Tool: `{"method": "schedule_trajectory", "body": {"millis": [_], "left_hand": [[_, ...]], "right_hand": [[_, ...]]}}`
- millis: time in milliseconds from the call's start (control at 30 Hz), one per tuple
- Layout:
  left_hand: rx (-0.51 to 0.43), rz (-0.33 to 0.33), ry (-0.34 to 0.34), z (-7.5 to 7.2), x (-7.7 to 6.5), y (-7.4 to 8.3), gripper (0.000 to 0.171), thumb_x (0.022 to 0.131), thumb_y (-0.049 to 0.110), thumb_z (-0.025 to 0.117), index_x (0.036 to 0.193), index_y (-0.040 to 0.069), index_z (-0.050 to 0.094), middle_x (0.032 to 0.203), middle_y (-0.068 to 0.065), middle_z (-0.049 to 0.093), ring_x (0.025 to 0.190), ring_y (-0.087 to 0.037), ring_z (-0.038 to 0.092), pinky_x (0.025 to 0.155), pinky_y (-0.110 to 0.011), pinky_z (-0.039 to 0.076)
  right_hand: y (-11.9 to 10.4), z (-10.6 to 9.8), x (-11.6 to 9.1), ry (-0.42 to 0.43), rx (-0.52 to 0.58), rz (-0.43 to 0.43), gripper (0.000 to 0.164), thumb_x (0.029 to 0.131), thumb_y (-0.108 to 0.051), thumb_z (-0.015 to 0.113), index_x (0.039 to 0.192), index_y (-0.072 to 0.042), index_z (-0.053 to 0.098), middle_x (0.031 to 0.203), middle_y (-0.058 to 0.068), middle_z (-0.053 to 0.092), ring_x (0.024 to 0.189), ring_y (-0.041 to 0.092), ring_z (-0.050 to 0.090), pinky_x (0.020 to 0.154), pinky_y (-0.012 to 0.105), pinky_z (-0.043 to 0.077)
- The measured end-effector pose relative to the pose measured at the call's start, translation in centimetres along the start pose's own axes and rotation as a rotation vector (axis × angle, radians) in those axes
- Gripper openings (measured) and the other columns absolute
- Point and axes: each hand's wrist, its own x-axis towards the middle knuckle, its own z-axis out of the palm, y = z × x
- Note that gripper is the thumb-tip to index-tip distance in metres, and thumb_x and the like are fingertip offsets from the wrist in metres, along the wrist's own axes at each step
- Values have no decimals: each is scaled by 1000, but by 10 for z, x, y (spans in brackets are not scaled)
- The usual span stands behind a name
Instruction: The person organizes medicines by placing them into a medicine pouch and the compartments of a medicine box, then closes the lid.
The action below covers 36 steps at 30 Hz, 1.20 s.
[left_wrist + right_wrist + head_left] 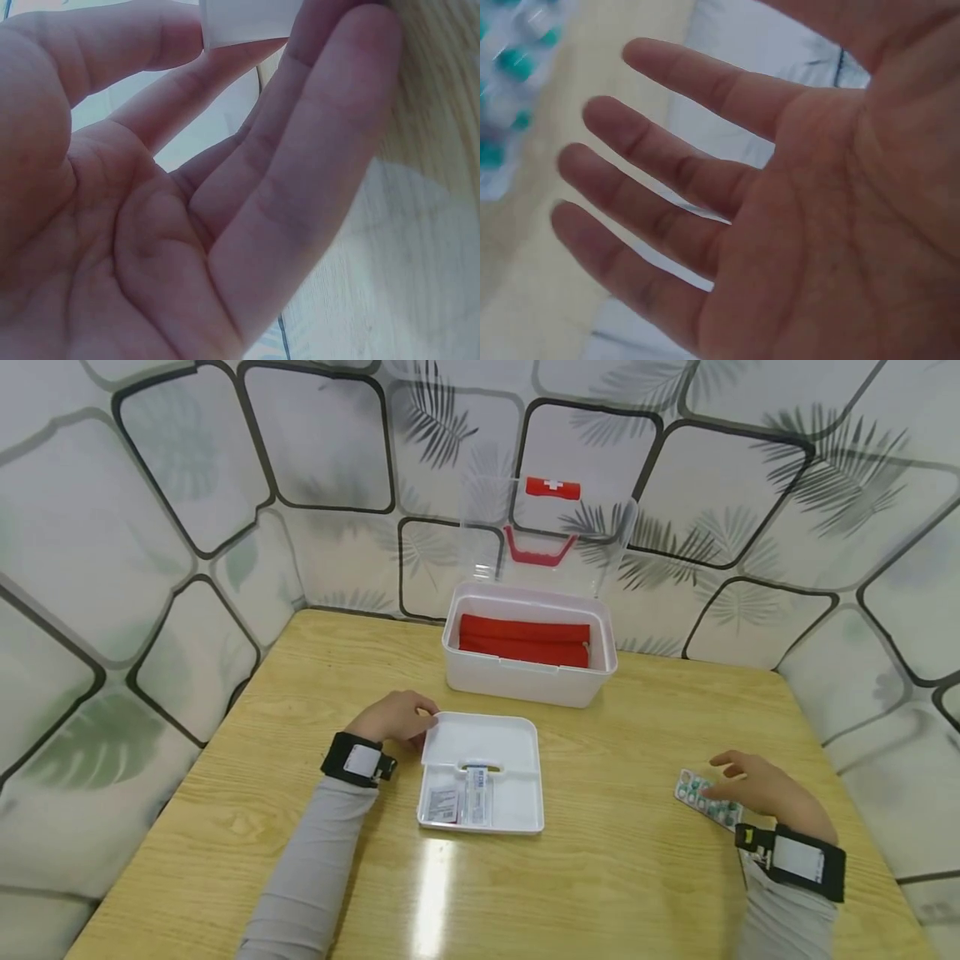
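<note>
In the head view, a yellowish wood-grain table [592, 868] carries a white tray [519, 797], with a bright streak of reflected light on the wood in front of it. Beyond the tray stands a white box [517, 681] holding red cloth [525, 643], its clear lid raised; farther back, pale walls [322, 452] printed with dark rounded outlines and grey leaves enclose the table. Two small packets [444, 804] lie inside the tray. The left hand [393, 717] is at the tray's far left corner; well to the tray's right, the right hand [765, 789] is over a blister pack [707, 803] on the wood. In the left wrist view, thumb and fingers pinch a white edge of the tray above streaky wood grain. In the right wrist view, the fingers are spread apart, clear of the pack; whether the thumb touches it cannot be told.
</note>
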Motion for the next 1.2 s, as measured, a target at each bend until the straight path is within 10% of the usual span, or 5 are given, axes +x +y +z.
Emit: {"method": "schedule_trajectory", "body": {"millis": [567,967,1200], "left_hand": [[-6,-9,-2,0,-2,2,35,103,23,55,132,7,65,81,-8,72,72,-19,68,70,-32,54],[1,-2,-2,-1,0,1,36,103,24,55,134,6,64,80,-8,72,70,-19,69,69,-31,54],[-9,-13,-8,-1,1,1,35,104,23,55,133,6,64,81,-8,72,71,-18,69,69,-32,55]], "right_hand": [[20,19,13,-61,236,-31,42,94,-9,71,118,9,41,97,19,64,84,22,63,67,35,53],[2,7,14,72,-24,-95,26,99,-15,62,114,4,52,98,18,60,82,27,54,67,39,46],[-42,3,0,-3,261,-126,39,108,-21,49,137,4,42,131,42,48,109,53,60,68,43,61]]}}
